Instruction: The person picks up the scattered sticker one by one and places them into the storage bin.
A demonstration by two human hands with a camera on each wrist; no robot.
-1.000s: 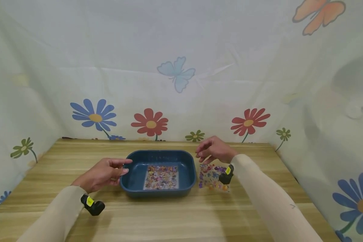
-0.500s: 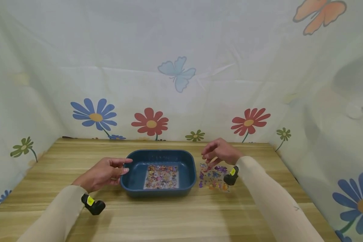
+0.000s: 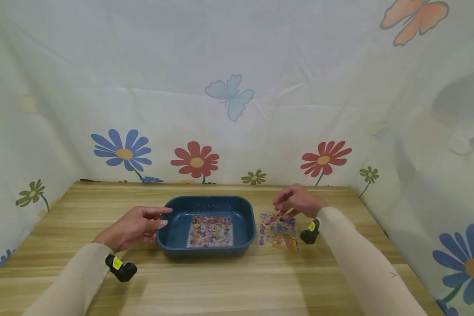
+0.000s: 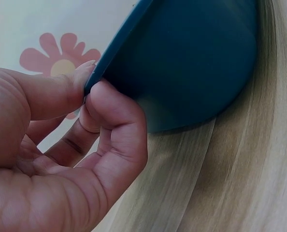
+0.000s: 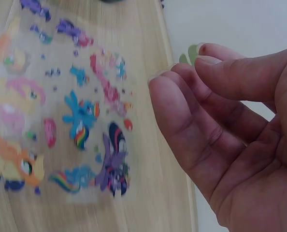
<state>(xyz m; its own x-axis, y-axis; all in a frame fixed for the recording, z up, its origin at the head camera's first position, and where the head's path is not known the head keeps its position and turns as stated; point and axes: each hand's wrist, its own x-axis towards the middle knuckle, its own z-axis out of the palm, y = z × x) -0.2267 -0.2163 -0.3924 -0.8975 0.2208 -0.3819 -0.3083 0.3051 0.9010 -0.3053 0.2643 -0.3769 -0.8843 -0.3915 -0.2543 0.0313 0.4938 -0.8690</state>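
My left hand (image 3: 136, 228) pinches the left rim of a dark blue plastic basin (image 3: 206, 252). In the left wrist view the thumb lies on one side of the rim and the curled index finger on the other. A colourful sticker sheet (image 3: 210, 231) lies flat inside the basin. To the right of the basin, a clear sticker sheet (image 3: 276, 237) with cartoon ponies lies on the table. Above its far right part hovers my right hand (image 3: 298, 202). In the right wrist view its fingers are loosely bent, apart from the pony sheet (image 5: 78, 121), with nothing visible between them.
The wooden table (image 3: 205, 285) extends around the basin and sheet. A pale cloth (image 3: 229, 52) with printed flowers and butterflies hangs behind the table and along its sides. Each wrist carries a small black camera, such as the left wrist camera (image 3: 123, 270).
My right hand has moved right and slightly down, away from the basin's right rim and over the pony sheet. The left hand and the basin have stayed in place.
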